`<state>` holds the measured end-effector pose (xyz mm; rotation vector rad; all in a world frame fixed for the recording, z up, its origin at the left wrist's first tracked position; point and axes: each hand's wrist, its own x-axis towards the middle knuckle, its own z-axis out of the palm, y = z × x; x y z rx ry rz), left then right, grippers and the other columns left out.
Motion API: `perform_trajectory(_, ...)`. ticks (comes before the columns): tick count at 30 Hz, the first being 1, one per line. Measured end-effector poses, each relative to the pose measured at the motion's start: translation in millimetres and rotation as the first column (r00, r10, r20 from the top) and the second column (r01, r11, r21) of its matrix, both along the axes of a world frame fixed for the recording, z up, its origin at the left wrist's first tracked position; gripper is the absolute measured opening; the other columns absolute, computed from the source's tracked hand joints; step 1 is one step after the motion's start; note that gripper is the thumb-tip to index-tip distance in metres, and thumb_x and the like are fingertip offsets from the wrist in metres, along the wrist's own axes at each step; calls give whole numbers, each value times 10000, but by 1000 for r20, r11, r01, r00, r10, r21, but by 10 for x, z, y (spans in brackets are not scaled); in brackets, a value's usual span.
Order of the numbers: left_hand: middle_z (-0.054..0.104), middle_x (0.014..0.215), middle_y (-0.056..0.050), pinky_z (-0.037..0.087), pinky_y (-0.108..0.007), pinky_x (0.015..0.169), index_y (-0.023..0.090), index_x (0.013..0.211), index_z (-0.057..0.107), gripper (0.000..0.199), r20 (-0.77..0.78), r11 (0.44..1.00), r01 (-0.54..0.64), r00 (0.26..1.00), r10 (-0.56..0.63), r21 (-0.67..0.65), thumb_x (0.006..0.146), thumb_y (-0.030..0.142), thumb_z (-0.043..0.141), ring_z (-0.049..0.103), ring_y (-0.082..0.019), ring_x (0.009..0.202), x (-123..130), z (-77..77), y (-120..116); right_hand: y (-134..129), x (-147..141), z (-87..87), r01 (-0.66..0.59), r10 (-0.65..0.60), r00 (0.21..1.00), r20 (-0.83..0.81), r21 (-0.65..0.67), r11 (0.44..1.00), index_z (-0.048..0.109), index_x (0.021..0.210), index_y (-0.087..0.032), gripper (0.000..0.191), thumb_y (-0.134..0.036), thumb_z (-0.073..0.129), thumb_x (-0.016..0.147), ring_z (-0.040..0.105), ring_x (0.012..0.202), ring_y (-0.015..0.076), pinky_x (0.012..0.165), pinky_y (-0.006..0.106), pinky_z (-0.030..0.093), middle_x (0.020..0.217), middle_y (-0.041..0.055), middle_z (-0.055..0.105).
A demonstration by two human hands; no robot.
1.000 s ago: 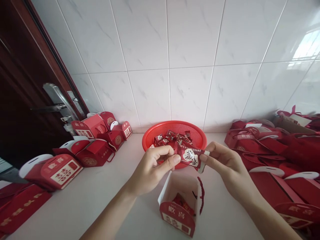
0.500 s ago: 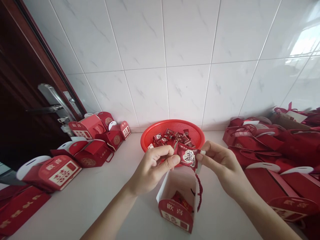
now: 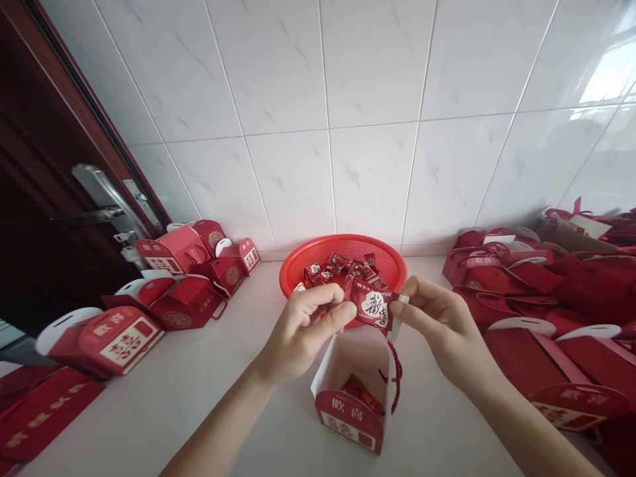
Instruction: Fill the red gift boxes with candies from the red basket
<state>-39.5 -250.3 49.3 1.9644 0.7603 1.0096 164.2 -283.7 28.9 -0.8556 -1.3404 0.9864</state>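
Between my two hands is a red wrapped candy (image 3: pixel 373 306) with a white round print on its front. My left hand (image 3: pixel 309 328) pinches its left end between thumb and fingers. The right end is pinched by my right hand (image 3: pixel 442 324). Below the candy stands an open red gift box (image 3: pixel 350 414) with a white inside and a dark red cord handle on its right. At least one red-wrapped piece (image 3: pixel 362 392) lies inside that box. Behind my hands, a red plastic basket (image 3: pixel 298 262) holds several similar wrapped candies (image 3: pixel 342 266).
Closed red gift boxes (image 3: pixel 116 339) line the left side of the white tabletop (image 3: pixel 199 391). A pile of flattened and folded red boxes (image 3: pixel 536 291) covers the right. A tiled wall (image 3: pixel 368 159) rises behind, and a dark door with a metal handle (image 3: pixel 109 199) is at left.
Both hands keep hold of the candy, whose printed face has turned slightly. The view has shifted a little; the boxes and basket stay where they were.
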Motion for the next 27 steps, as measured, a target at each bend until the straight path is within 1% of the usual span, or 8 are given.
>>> perform_trajectory(7, 448, 636, 24, 364, -252, 597, 190, 649, 452, 383, 25, 999, 14, 1000, -13, -33, 953, 402, 553, 436, -118, 622, 32, -63, 9, 32, -7, -16, -7, 7, 1000, 0, -8, 1000, 586, 756, -205, 315, -478, 704, 861, 561, 734, 176, 687, 305, 486, 745, 15, 591)
perform_trajectory(11, 480, 658, 27, 394, -234, 613, 181, 671, 508, 363, 3, 997, -67, 998, 67, 37, 964, 387, 566, 463, -114, 645, 30, -99, 39, 28, 19, 0, 90, -95, 992, 81, 64, 994, 567, 732, -204, 282, -409, 670, 896, 574, 673, 163, 647, 291, 481, 699, 11, 613)
perform_trajectory(13, 568, 729, 14, 433, -228, 671, 175, 744, 585, 279, -3, 994, -96, 995, 97, 61, 958, 355, 590, 523, -123, 712, 32, -100, 56, 17, 30, 16, 154, -172, 975, 140, 133, 979, 560, 718, -206, 269, -371, 654, 910, 582, 652, 160, 633, 284, 478, 671, 7, 609)
perform_trajectory(15, 664, 864, -9, 477, -236, 763, 178, 899, 665, 165, 20, 994, -104, 994, 103, 38, 942, 333, 624, 595, -145, 826, 38, -94, 66, 2, 35, 30, 186, -219, 959, 179, 184, 965, 564, 722, -208, 252, -345, 638, 921, 590, 639, 157, 627, 282, 483, 669, 6, 613)
perform_trajectory(17, 706, 952, -29, 505, -255, 822, 184, 1006, 694, 174, 51, 996, -84, 995, 84, -7, 929, 334, 648, 636, -168, 902, 46, -87, 67, -9, 37, 35, 191, -232, 952, 200, 208, 959, 569, 728, -210, 243, -336, 627, 928, 596, 632, 157, 620, 281, 488, 675, 7, 616)
perform_trajectory(20, 722, 904, -32, 529, -261, 794, 179, 930, 715, 187, 87, 998, -41, 995, 46, -52, 926, 357, 657, 661, -176, 874, 54, -79, 50, -12, 44, 23, 169, -216, 947, 238, 202, 965, 577, 740, -210, 245, -349, 619, 938, 604, 645, 163, 618, 284, 487, 689, 11, 621)
perform_trajectory(24, 737, 890, -33, 543, -246, 749, 175, 881, 734, 194, 139, 996, -45, 989, 55, -75, 925, 352, 665, 672, -172, 854, 56, -53, 27, 1, 58, 17, 96, -124, 968, 217, 136, 986, 588, 780, -206, 244, -385, 632, 940, 604, 658, 157, 626, 279, 494, 731, 13, 621)
perform_trajectory(27, 734, 856, -22, 546, -224, 756, 178, 876, 751, 176, 202, 995, -47, 977, 63, -84, 926, 327, 671, 673, -154, 835, 49, -33, 41, 7, 75, 51, 141, -163, 972, 170, 134, 981, 591, 756, -202, 278, -414, 653, 925, 563, 652, 146, 609, 262, 478, 717, 11, 595)
